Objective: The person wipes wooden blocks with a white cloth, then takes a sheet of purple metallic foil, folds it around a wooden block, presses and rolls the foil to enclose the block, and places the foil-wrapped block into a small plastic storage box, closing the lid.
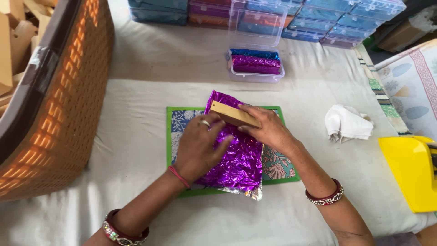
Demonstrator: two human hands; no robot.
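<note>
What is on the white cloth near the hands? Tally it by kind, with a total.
Crinkled purple foil sheet: 1
Flat wooden block: 1
Green-bordered floral mat: 1
Open clear plastic box of foil-wrapped pieces: 1
Crumpled white rag: 1
Total: 5

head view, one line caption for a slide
Both hands, left hand and right hand, hold a wooden block on purple foil.

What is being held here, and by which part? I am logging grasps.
The right hand grips a flat wooden block by its right end. The left hand presses flat on the purple foil sheet.
</note>
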